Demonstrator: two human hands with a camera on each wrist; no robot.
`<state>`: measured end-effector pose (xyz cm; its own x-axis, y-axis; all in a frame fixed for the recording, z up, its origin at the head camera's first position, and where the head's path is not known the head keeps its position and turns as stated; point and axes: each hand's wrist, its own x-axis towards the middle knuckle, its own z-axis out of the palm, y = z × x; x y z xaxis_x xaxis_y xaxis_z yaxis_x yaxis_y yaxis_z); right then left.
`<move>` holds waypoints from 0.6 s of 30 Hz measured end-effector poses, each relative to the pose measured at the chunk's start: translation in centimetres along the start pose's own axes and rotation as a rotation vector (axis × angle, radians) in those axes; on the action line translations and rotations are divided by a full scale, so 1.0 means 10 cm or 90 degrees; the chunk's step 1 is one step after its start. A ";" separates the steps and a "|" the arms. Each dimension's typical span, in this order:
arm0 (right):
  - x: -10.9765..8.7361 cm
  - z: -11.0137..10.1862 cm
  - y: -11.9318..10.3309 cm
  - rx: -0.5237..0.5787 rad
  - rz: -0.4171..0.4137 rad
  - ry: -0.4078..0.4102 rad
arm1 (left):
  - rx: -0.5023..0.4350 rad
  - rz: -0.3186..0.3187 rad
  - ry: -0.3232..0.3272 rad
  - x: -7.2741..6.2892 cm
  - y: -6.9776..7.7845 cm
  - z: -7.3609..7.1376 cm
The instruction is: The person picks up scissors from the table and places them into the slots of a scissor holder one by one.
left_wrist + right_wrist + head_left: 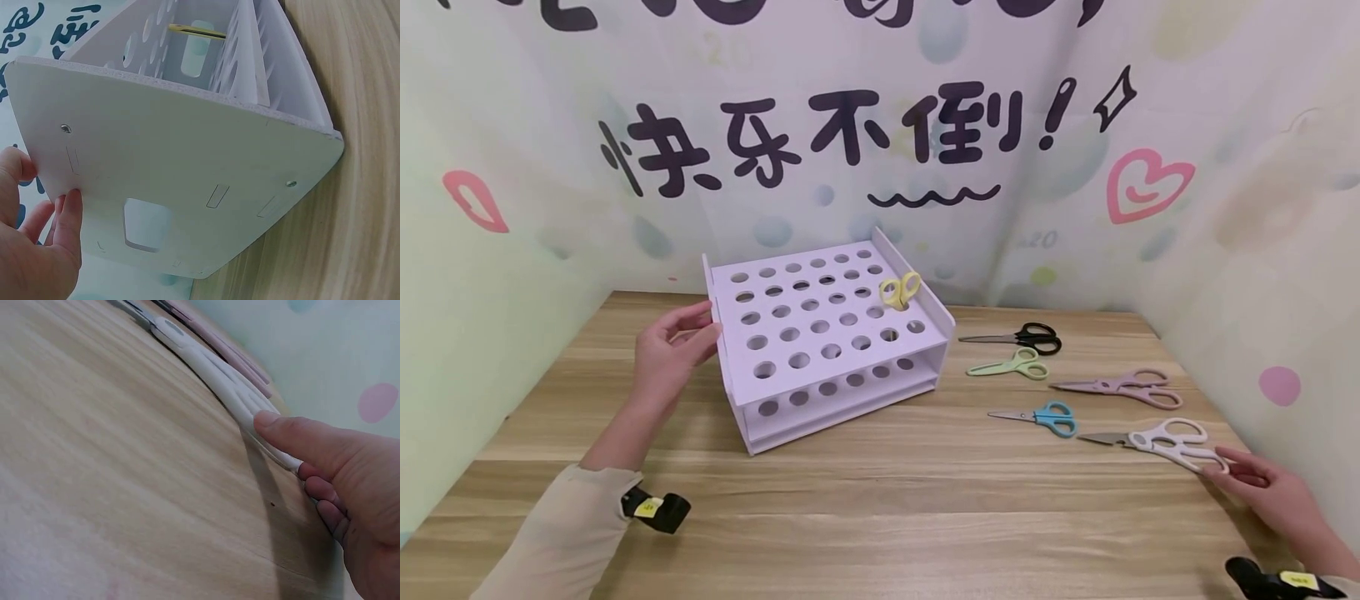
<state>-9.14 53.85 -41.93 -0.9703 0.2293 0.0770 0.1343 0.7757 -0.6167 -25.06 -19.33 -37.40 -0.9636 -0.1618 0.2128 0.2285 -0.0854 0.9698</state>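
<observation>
My left hand (673, 354) touches the left side panel (156, 150) of a white rack (820, 333) with rows of round holes, its fingertips near the panel's upper edge. Yellow-handled scissors (900, 291) stand in a hole on the rack's right side. At the right, my right hand (1273, 492) pinches the handle end of white kitchen scissors (1180, 446) between thumb and fingers. In the right wrist view the thumb lies on top of the white handle (219, 381). The blades point left, low over the table.
Beside the rack lie black scissors (1033, 337), green scissors (1018, 365), pink kitchen scissors (1127, 387) and blue scissors (1048, 417). They rest on a wooden table (887, 525). A printed cloth (820, 208) hangs behind the table and along its sides.
</observation>
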 end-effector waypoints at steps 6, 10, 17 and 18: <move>0.04 0.01 -0.02 -0.043 0.004 -0.025 | 0.001 0.001 0.004 -0.18 0.28 0.14; 0.05 0.01 -0.03 -0.056 -0.002 -0.032 | 0.001 -0.009 0.003 -0.28 0.47 0.22; 0.08 0.01 -0.01 -0.079 -0.011 -0.033 | 0.009 -0.022 0.005 -0.29 0.49 0.24; 0.08 0.01 -0.01 -0.082 -0.006 -0.034 | 0.011 -0.023 0.005 -0.29 0.49 0.24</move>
<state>-9.99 53.93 -41.86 -0.9804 0.1931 0.0388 0.1468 0.8476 -0.5100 -21.46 -16.91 -33.01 -0.9700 -0.1664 0.1773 0.1915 -0.0735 0.9787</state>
